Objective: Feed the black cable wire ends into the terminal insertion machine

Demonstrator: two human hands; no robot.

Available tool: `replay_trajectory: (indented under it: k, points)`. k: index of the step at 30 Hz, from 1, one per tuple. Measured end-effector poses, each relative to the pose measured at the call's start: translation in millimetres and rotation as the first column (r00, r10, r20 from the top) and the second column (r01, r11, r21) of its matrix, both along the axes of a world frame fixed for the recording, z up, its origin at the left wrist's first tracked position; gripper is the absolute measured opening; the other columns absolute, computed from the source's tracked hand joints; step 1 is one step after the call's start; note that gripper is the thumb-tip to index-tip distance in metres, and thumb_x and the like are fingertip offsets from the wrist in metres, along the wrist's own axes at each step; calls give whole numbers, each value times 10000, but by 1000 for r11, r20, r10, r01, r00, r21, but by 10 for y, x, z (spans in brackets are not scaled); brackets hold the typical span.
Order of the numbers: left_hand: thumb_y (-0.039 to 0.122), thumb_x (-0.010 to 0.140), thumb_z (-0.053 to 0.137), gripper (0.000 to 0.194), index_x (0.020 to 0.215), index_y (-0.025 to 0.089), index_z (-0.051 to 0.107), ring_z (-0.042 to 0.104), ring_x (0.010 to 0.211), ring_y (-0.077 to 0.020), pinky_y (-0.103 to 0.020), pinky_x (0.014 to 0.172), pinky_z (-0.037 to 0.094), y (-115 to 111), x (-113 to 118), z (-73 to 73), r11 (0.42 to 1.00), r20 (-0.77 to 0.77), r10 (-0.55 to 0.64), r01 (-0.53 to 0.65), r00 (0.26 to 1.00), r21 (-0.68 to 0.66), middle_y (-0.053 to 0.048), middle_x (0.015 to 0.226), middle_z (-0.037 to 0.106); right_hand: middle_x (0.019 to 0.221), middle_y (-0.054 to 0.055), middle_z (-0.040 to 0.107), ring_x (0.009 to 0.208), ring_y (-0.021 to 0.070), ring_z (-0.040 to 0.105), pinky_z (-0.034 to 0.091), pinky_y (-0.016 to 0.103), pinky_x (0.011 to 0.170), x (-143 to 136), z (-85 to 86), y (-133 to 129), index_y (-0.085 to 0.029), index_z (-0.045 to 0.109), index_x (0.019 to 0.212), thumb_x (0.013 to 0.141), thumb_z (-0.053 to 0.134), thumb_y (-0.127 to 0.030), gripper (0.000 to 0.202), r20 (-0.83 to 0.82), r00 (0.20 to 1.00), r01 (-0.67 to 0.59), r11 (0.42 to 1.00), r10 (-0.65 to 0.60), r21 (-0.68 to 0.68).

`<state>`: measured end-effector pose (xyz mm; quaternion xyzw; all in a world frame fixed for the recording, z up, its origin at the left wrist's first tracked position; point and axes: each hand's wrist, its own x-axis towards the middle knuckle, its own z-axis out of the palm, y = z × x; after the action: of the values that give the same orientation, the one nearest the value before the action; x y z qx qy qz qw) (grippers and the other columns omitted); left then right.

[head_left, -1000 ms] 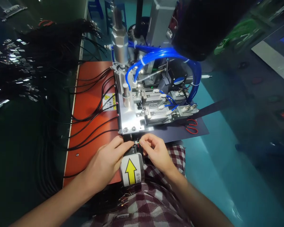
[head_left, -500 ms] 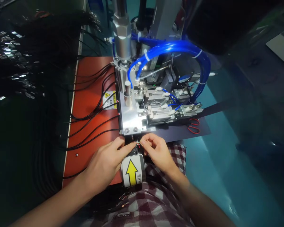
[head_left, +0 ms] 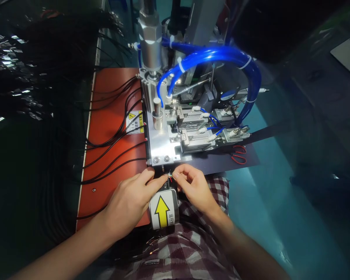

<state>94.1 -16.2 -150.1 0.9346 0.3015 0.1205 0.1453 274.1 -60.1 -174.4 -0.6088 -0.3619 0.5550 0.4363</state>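
Observation:
Thin coloured wires [head_left: 170,177], one of them red, fan out between my two hands at the near end of the machine. My right hand [head_left: 194,186] pinches the wires between thumb and forefinger. From the other side, my left hand [head_left: 131,200] reaches in with its forefinger stretched to the wires, its tip touching or very close to them. Its thumb lies by the corner of the silver metal plate [head_left: 160,146]; whether it grips a cable there is hidden. Just below the fingers sits a white label with a yellow arrow [head_left: 162,212].
Black cables [head_left: 116,171] run across the orange-red board [head_left: 107,116] on the left. Metal cylinders [head_left: 196,139] and looped blue air hoses [head_left: 216,56] stand ahead. Red-handled scissors [head_left: 239,154] lie right on the dark plate [head_left: 216,163]. A dark cable bundle [head_left: 17,77] glints far left.
Both hands hold nearly the same place and pose. The view has shifted very slightly; no thing is visibly taken up or let go.

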Motion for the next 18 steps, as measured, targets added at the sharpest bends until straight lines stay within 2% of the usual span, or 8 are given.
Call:
replay_trajectory:
  k: [11, 18]
  points:
    - [140, 897, 357, 357, 1156, 174, 600, 565, 610, -159, -257, 503, 471, -4, 0, -1, 1000, -8, 4, -4, 1000, 0, -64, 826, 561, 566, -43, 482, 486, 105, 454, 365, 232, 473, 10, 11, 6, -182, 539, 695, 796, 579, -302, 162, 15, 1000, -9, 1000, 9, 6]
    - [138, 895, 371, 344, 1157, 165, 593, 573, 606, -174, -270, 497, 470, -13, 17, 9, 1000, -33, 8, -7, 999, 25, -68, 820, 563, 615, -31, 498, 505, 103, 456, 366, 234, 486, -4, -19, -8, -179, 536, 705, 805, 565, -286, 149, 42, 999, 3, 1000, -4, 28]
